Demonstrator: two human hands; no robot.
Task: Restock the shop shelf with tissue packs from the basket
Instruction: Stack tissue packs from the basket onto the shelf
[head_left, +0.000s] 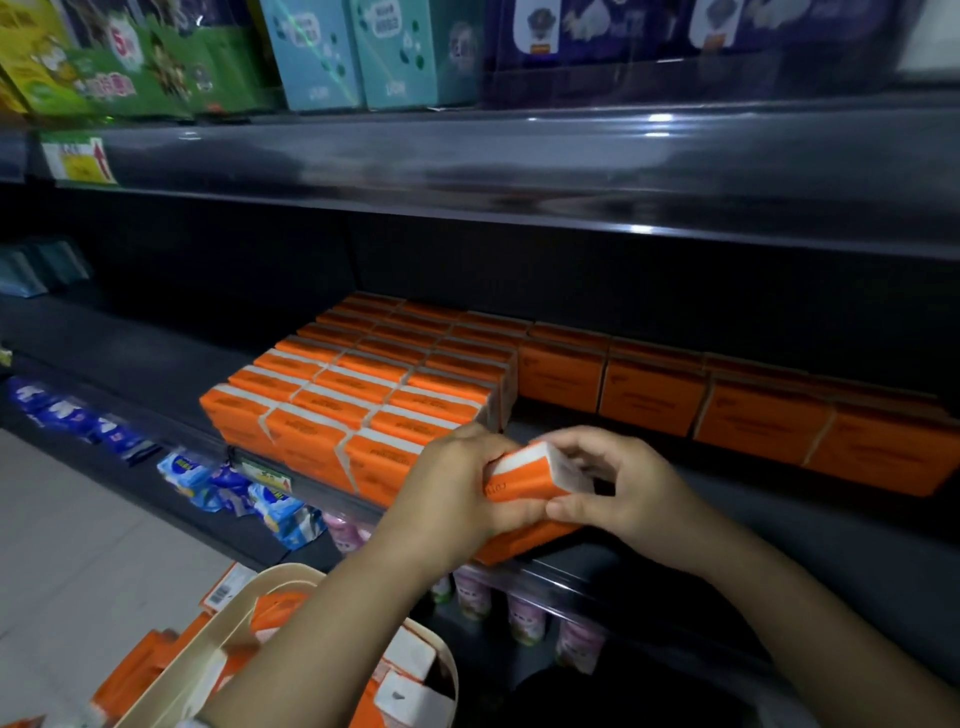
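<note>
Fingers of the left hand (457, 483) and the right hand (628, 493) curl round one orange-and-white tissue pack (524, 480), each hand gripping one end. The pack is at the front lip of the dark shelf (779, 525), just right of the stacked block of packs (363, 400). Its long axis runs roughly along the shelf edge, with the left end lower and the right end tilted up and away. An orange long side faces the camera, and a white end panel points toward the right palm. More orange shows just beneath; whether that is a second pack I cannot tell. Below left, the cream basket (283, 571) holds further packs (410, 660). A row of packs (753, 410) lines the shelf's back right.
</note>
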